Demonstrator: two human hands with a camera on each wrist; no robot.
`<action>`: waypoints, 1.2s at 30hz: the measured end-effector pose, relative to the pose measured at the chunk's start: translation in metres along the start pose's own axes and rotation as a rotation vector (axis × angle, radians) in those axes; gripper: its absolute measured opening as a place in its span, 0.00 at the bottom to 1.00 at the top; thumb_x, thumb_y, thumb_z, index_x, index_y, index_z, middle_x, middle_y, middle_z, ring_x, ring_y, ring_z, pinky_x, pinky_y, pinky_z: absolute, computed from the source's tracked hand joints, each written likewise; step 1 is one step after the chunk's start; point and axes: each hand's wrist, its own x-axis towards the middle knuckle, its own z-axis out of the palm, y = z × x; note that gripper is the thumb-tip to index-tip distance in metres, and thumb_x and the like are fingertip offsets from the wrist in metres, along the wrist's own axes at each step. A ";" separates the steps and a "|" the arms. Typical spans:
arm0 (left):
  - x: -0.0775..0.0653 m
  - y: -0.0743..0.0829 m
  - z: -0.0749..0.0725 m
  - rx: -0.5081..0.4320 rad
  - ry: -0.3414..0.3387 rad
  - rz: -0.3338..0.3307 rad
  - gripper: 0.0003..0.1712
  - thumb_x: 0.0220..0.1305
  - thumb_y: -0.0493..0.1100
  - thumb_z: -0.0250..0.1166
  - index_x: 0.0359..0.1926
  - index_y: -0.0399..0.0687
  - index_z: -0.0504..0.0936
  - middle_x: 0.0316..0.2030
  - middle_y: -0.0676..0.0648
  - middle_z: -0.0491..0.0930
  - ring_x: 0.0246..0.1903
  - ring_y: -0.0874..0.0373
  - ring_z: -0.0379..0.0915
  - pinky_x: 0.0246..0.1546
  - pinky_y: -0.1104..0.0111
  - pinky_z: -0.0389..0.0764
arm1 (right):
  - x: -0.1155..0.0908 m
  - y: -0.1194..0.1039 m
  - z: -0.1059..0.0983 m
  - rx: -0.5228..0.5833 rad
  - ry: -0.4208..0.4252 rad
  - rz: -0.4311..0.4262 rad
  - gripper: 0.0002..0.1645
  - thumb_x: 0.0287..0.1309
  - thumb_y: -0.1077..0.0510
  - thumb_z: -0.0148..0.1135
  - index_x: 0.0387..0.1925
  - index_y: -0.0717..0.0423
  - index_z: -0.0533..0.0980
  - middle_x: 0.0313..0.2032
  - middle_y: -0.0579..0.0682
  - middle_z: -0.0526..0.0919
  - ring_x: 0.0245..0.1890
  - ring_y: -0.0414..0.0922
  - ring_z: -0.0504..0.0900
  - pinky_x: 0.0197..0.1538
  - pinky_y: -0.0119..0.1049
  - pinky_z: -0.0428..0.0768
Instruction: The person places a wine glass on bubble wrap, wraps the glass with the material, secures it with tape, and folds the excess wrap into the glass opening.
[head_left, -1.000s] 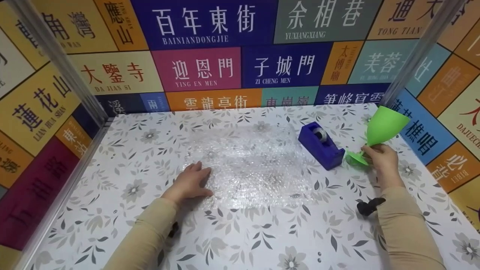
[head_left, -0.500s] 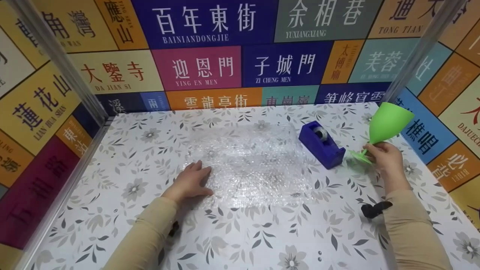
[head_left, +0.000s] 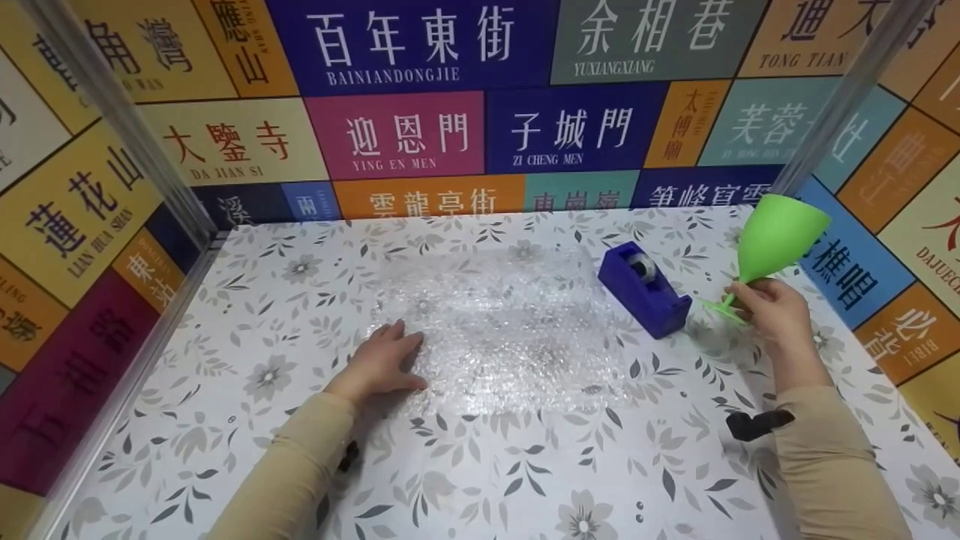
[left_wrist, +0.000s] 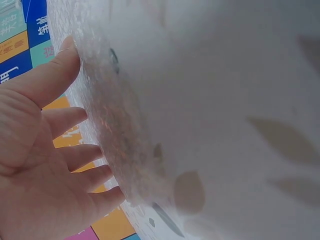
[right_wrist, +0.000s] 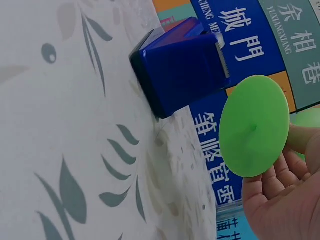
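A clear sheet of bubble wrap (head_left: 495, 337) lies flat in the middle of the table. On its left edge rests my left hand (head_left: 380, 360), fingers spread and relaxed; the left wrist view shows these fingertips (left_wrist: 117, 194) at the sheet's edge. At the right, my right hand (head_left: 776, 315) pinches the stem of a green goblet (head_left: 780, 236) between thumb and fingers. The goblet tilts slightly right, its bowl up and its foot raised off the table. In the right wrist view the underside of the round foot (right_wrist: 254, 127) faces the camera, hiding most of the stem.
A blue tape dispenser (head_left: 643, 292) with a roll of clear tape stands between the bubble wrap and the goblet. The table (head_left: 465, 480) has a floral cover. Walls with coloured sign panels (head_left: 409, 45) close off the back and both sides.
My right hand has lifted the goblet up and slightly right, away from the tabletop and the tape dispenser. The left hand has stayed on the bubble wrap.
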 end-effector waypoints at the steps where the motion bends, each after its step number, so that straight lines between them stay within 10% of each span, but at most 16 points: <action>1: 0.000 0.000 0.000 -0.001 0.000 0.000 0.49 0.54 0.56 0.74 0.72 0.40 0.66 0.72 0.27 0.52 0.71 0.28 0.44 0.70 0.39 0.49 | -0.002 -0.002 0.001 0.007 -0.004 -0.006 0.19 0.60 0.46 0.69 0.48 0.49 0.75 0.33 0.35 0.83 0.37 0.34 0.81 0.39 0.22 0.80; 23: -0.001 0.003 -0.001 0.002 -0.014 -0.044 0.50 0.54 0.57 0.75 0.73 0.43 0.65 0.73 0.29 0.51 0.72 0.30 0.43 0.70 0.40 0.48 | -0.027 -0.028 0.052 -0.052 -0.157 -0.259 0.21 0.67 0.55 0.63 0.52 0.68 0.72 0.32 0.37 0.84 0.34 0.34 0.82 0.38 0.25 0.82; 36: -0.002 0.001 -0.001 0.000 -0.001 -0.010 0.50 0.54 0.56 0.75 0.72 0.41 0.65 0.72 0.27 0.51 0.71 0.28 0.44 0.69 0.38 0.49 | -0.035 -0.026 0.091 -0.117 -0.263 -0.257 0.24 0.69 0.54 0.61 0.55 0.70 0.71 0.34 0.36 0.84 0.37 0.34 0.83 0.42 0.27 0.82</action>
